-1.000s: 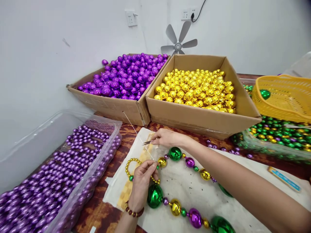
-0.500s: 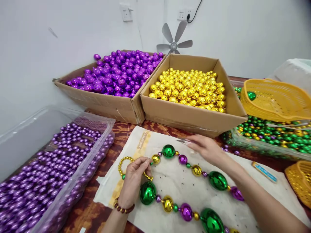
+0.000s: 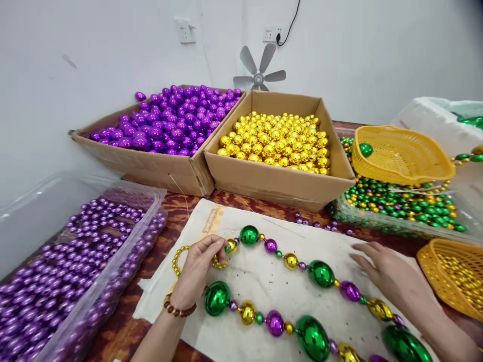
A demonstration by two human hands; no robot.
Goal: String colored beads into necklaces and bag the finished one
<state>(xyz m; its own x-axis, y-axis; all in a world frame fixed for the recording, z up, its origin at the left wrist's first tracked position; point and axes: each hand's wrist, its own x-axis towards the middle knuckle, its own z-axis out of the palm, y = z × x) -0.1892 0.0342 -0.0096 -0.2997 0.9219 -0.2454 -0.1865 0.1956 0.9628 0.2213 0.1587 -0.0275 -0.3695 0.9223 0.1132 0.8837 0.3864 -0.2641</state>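
L hand point(image 3: 193, 271) pinched end of bead string point(image 3: 321, 274), R hand point(image 3: 398, 276) hung w/ fingers point(image 3: 365, 248) part-spread, couldn't tell if holding, cloth point(image 3: 260, 284) under fingers

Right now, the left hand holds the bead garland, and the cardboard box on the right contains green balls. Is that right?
Not quite: the balls in that cardboard box are gold, as the head view shows. The left hand does hold the bead garland.

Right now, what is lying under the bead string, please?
Under the bead string lies a white sheet with small dark specks. The spots directly beneath its balls are covered, and whatever the left hand hides cannot be seen.
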